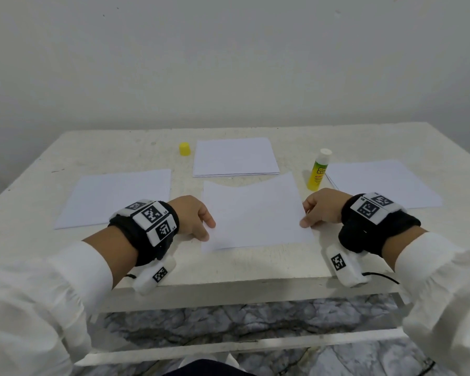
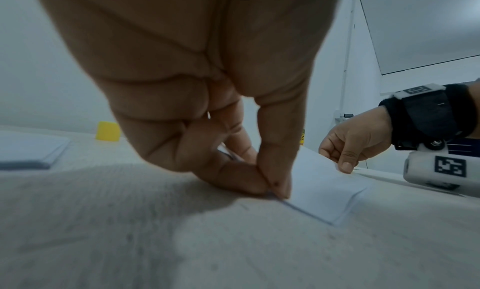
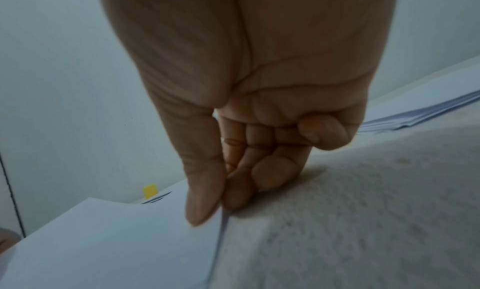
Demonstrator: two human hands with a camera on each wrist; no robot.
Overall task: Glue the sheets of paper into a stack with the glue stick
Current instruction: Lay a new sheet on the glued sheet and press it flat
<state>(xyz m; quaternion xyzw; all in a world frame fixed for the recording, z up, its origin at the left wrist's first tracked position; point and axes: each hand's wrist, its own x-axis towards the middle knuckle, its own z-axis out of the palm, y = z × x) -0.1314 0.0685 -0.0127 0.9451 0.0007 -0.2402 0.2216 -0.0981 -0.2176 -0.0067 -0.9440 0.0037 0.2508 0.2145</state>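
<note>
A white, speckled table (image 1: 337,261) carries everything. On it lie a sheet of paper (image 1: 114,198) at the left, a thin pile of sheets (image 1: 235,157) at the far middle, another pile (image 1: 383,183) at the right, and a single sheet (image 1: 255,213) at the near middle. A yellow cap (image 1: 184,149) stands left of the far pile; an uncapped glue stick (image 1: 318,169) stands upright between the far and right piles.

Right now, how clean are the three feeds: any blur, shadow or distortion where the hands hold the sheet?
Head view: sharp, evenly lit, table edges bowed by the wide lens. Left wrist view: left hand looms large, shadowing the table. Right wrist view: dim and soft, right hand and sheet smeared.
</note>
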